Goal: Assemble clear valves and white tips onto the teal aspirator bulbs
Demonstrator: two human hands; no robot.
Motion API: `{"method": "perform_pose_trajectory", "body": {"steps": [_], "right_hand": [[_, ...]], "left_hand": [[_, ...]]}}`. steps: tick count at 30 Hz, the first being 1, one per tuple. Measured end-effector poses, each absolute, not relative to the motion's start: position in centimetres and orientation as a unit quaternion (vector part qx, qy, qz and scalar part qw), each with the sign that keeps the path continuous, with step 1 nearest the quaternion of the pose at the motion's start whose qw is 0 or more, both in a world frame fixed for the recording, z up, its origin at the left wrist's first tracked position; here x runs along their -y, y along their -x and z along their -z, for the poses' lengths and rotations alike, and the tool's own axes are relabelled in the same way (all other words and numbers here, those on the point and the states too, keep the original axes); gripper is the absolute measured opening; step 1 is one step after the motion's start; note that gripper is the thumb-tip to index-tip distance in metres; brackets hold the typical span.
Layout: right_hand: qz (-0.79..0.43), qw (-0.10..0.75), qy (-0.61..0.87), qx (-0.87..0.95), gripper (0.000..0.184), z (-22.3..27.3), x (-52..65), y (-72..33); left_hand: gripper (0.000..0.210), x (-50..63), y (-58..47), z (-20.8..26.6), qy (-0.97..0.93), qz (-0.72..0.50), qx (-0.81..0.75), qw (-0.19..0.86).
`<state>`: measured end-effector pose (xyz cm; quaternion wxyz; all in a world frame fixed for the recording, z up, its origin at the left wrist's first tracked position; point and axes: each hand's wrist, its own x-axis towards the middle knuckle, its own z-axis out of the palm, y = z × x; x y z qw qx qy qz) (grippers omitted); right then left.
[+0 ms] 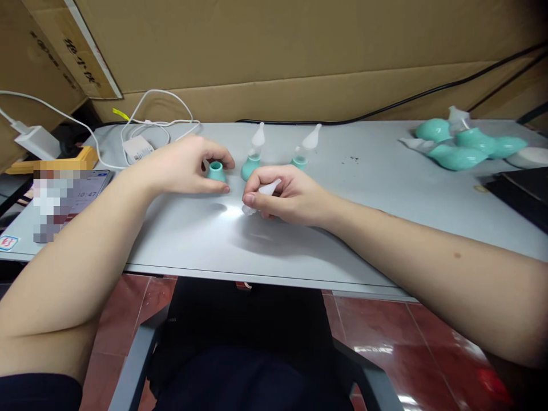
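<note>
My left hand [192, 165] curves its thumb and fingers around a small teal rubber bulb [216, 169], which stands upright on the table with its round mouth facing up. In my right hand [286, 197], pinched between thumb and fingers, is a translucent white nozzle [269, 186], its narrow tip pointing up and right. Just behind my right hand are a second teal bulb [250, 166] and a third [298, 162], the latter partly hidden by the hand. A white nozzle [258, 138] and another nozzle [312, 138] show directly above them; I cannot tell whether they touch the bulbs.
At the right of the grey table [192, 245] lie several teal bulbs [466, 148] in a pile, beside a black object [522, 191]. To the left are a phone [92, 191], a white charger [38, 141] and a coiled white cable [160, 123]. Cardboard [299, 57] walls the back.
</note>
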<state>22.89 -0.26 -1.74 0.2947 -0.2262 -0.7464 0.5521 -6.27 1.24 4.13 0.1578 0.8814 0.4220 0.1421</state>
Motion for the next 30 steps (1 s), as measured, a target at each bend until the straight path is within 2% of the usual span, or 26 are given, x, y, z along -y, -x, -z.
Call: {"method": "perform_pose_trajectory", "body": {"steps": [3, 7, 10, 13, 16, 23, 26, 30], "right_hand": [[-0.556, 0.309, 0.221, 0.740, 0.064, 1.8, 0.2, -22.7], [-0.553, 0.387, 0.221, 0.704, 0.076, 2.0, 0.1, -22.3], [-0.519, 0.438, 0.232, 0.696, 0.081, 2.1, 0.1, -22.0], [-0.487, 0.445, 0.227, 0.716, 0.082, 2.1, 0.4, -21.9], [-0.465, 0.432, 0.227, 0.739, 0.073, 1.9, 0.6, -22.0], [-0.330, 0.399, 0.275, 0.810, 0.029, 2.3, 0.2, -22.6], [-0.303, 0.399, 0.278, 0.819, 0.024, 2.6, 0.1, -22.6], [-0.228, 0.444, 0.270, 0.823, 0.028, 2.8, 0.2, -22.7]], "left_hand": [[0.054, -1.1, 6.5, -4.5, -0.905, -0.202, -0.360, 0.106], [0.039, -0.4, 6.1, -4.6, -0.905, -0.331, -0.264, 0.040], [0.038, 0.2, 5.0, -4.3, -0.909, -0.303, -0.284, 0.042], [0.034, 0.7, 3.5, -3.5, -0.918, -0.259, -0.294, 0.058], [0.031, 0.8, 2.5, -2.7, -0.912, -0.287, -0.283, 0.074], [0.022, 0.3, 2.6, -1.9, -0.907, -0.307, -0.270, 0.102], [0.022, 0.5, 2.9, -2.0, -0.912, -0.298, -0.277, 0.054], [0.025, 0.9, 2.7, -2.4, -0.909, -0.315, -0.273, 0.015]]}}
